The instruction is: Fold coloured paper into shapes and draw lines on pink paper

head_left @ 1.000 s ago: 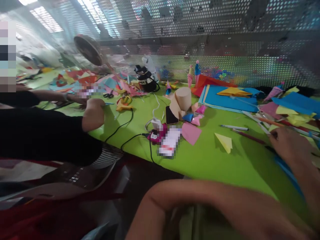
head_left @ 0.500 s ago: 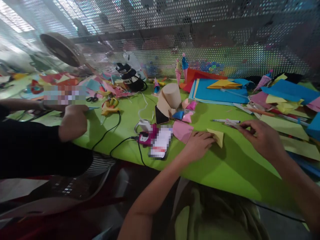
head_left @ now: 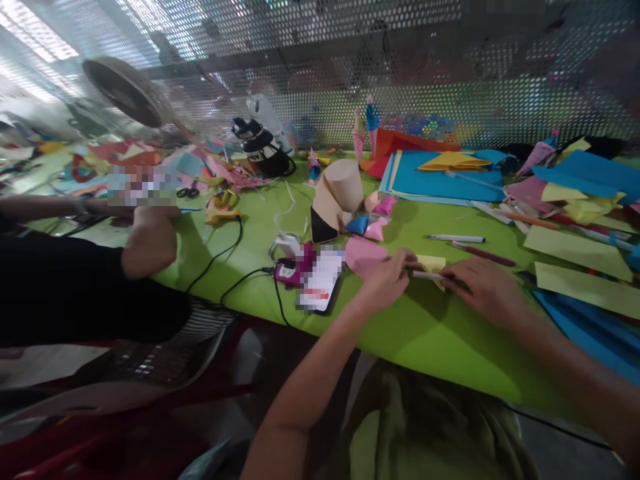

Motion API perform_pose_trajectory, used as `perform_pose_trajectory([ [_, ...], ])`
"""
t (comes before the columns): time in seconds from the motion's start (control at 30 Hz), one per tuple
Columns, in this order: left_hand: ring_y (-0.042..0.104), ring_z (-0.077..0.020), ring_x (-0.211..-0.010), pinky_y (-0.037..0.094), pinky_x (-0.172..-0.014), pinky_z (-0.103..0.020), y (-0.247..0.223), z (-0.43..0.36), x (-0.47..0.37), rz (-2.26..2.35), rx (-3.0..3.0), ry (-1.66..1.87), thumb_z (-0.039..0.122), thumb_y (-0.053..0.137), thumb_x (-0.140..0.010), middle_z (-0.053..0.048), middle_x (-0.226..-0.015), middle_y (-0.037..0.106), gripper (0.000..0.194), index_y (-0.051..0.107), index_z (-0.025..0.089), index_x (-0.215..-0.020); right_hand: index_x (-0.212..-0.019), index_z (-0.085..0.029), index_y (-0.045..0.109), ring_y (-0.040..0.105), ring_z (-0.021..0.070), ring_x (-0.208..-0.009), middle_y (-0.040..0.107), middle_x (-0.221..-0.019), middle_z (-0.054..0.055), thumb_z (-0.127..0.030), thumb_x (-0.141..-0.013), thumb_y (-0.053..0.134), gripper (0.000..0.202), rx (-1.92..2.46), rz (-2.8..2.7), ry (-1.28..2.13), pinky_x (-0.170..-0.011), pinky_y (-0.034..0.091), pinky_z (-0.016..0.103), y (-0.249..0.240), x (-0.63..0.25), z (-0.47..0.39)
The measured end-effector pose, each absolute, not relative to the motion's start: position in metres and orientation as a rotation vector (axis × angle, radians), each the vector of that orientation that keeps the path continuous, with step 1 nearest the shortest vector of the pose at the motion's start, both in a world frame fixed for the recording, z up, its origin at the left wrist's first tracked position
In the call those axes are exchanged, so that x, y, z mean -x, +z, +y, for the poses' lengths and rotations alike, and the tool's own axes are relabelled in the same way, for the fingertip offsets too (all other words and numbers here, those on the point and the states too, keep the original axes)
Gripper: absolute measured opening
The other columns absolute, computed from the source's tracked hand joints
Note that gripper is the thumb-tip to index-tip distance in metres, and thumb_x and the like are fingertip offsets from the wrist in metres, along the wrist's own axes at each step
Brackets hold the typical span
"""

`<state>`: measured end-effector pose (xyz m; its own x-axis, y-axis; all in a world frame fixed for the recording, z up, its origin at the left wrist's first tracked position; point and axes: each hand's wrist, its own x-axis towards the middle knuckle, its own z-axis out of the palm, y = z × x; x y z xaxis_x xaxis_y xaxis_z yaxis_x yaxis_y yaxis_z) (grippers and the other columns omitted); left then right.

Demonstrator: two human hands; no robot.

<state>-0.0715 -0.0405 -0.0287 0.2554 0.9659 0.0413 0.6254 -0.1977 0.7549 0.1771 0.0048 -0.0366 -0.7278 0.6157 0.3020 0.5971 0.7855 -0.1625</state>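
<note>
My left hand (head_left: pixel 386 285), earlier on the yellow paper, now pinches one end of a thin pale strip (head_left: pixel 428 275); my right hand (head_left: pixel 484 288), moved closer, pinches the other; the strip crosses the yellow paper (head_left: pixel 433 263); the white pen (head_left: pixel 456 239) lies beyond.

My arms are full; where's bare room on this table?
Green tabletop shows from the left hand and right hand to the near edge, plus a narrower patch between the blue sheets and white pen. Yellow strips crowd the right, paper scraps the back left.
</note>
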Motion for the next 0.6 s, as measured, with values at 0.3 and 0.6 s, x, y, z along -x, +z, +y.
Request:
perform_pose_trajectory([
  [0.3, 0.059, -0.0244, -0.121, 0.044, -0.105, -0.044, -0.021, -0.043, 0.065, 1.465, -2.434, 0.447, 0.032, 0.053, -0.098, -0.003, -0.132, 0.064, 0.035, 0.063, 0.032, -0.132, -0.115, -0.026, 0.072, 0.069, 0.0293, -0.096, 0.077, -0.108, 0.009, -0.032, -0.103, 0.048, 0.028, 0.917, -2.697, 0.105, -0.079, 0.052, 0.044, -0.039, -0.178, 0.006],
  [0.6, 0.056, -0.0246, -0.122, 0.041, -0.105, -0.043, -0.026, -0.042, 0.062, 1.500, -2.456, 0.389, 0.023, 0.051, -0.096, -0.004, -0.133, 0.062, 0.035, 0.066, 0.030, -0.128, -0.123, -0.031, 0.069, 0.067, 0.0318, -0.113, 0.075, -0.121, 0.006, -0.036, -0.099, 0.056, 0.028, 0.834, -2.693, 0.142, -0.088, 0.051, 0.047, -0.032, -0.198, 0.012],
])
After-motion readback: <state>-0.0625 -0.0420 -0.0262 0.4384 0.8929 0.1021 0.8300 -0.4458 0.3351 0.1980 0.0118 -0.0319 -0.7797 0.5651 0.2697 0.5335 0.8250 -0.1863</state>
